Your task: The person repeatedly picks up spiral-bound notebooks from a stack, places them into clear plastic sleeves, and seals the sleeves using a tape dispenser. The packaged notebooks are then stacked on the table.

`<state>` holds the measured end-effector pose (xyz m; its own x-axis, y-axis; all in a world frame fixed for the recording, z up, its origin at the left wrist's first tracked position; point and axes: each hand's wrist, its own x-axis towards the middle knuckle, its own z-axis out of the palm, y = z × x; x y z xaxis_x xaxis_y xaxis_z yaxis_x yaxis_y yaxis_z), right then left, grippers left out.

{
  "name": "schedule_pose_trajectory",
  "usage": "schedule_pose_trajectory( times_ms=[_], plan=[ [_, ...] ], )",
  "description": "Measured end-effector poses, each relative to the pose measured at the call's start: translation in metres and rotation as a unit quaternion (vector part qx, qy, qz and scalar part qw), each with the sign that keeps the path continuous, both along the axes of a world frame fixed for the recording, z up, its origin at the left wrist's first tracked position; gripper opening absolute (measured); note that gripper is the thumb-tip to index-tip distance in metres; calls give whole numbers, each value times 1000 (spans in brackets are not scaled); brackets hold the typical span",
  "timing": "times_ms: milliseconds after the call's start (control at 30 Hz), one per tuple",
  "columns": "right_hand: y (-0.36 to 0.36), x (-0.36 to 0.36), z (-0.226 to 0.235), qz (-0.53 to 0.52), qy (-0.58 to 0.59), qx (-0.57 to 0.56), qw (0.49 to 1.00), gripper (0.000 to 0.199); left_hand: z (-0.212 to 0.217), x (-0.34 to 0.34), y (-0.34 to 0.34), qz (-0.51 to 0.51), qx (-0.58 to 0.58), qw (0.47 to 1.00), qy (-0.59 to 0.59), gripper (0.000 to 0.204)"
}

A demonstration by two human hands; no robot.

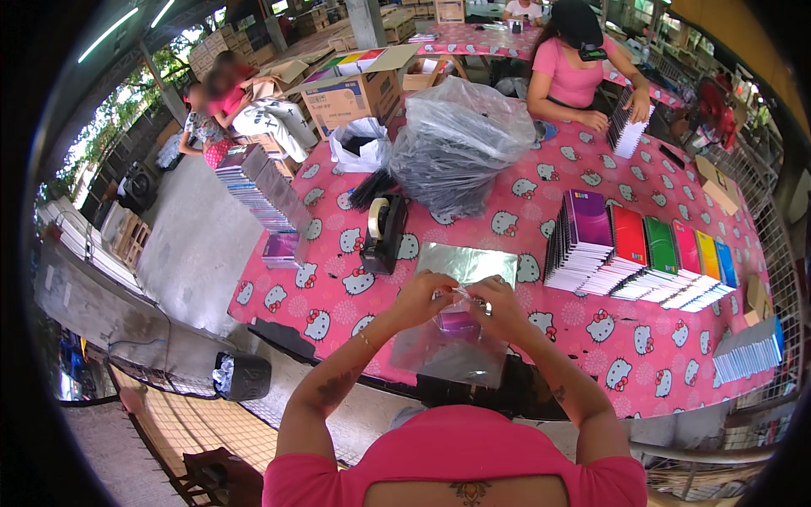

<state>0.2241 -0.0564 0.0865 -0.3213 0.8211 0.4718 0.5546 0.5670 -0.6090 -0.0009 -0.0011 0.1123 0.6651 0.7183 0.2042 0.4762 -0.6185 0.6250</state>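
Between your hands you pinch the mouth of a small clear plastic bag [452,342] with a purple item inside; it hangs over the near edge of the bench. Just beyond it a flat stack of shiny clear plastic sleeves [469,262] lies on the bench. Further back sits a big bulging clear plastic sack [460,139] stuffed with dark contents, and to its left a smaller white plastic bag [359,144], open at the top. Behind that stands an open brown cardboard box [351,93] with a printed side and bright covers showing inside. More brown cartons [215,46] are stacked at the far left wall.
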Motion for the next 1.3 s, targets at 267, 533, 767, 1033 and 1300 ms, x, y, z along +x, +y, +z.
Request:
schedule_pose_trajectory(
  times_ms=[267,533,767,1033,1300],
  plan=[
    [16,1,-3,-43,148,-193,969,44,-3,22,15,85,82,992,44,40],
    [16,-10,-30,-16,426,-340,838,39,-87,-80,95,412,144,887,-148,53],
    [13,-10,-33,-42,400,-329,855,36,-74,-123,105,382,-268,821,-328,24],
    [9,-17,-25,-55,391,-314,863,38,-109,-135,77,489,-67,864,-101,15],
    [8,-14,-29,-50,414,-314,853,43,43,7,57,-152,126,976,90,16]
  ],
)
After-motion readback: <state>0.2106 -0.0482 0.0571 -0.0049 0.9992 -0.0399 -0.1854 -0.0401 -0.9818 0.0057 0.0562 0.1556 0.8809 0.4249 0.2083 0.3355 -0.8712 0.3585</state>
